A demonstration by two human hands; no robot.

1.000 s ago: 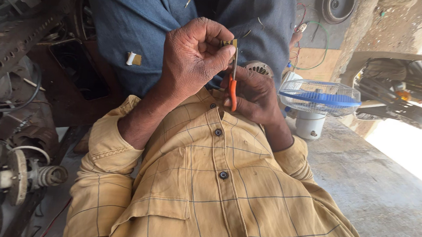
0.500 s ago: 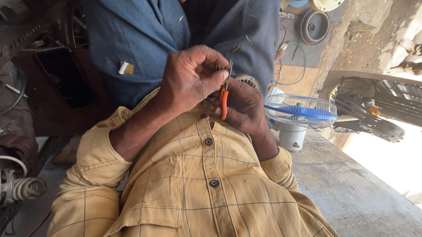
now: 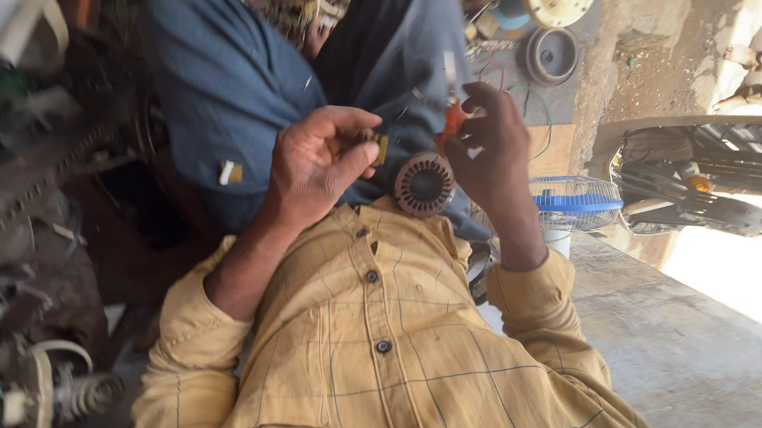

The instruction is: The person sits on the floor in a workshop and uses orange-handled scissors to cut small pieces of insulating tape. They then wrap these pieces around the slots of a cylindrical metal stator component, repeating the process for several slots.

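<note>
At the middle of the frame we see a small brass-coloured part (image 3: 373, 142) pinched between the thumb and fingertips of the left hand (image 3: 318, 160), fingers curled closed around it. Just right of it, the right hand (image 3: 493, 146) grips an orange-handled tool (image 3: 451, 112) — its metal tip points toward the top of the frame, blurred. Between and below the hands a round motor stator (image 3: 423, 184) rests on the lap, against blue trousers (image 3: 229, 78). Further right stands a small fan with a blue blade (image 3: 578, 204) — on the concrete ledge (image 3: 702, 353).
</note>
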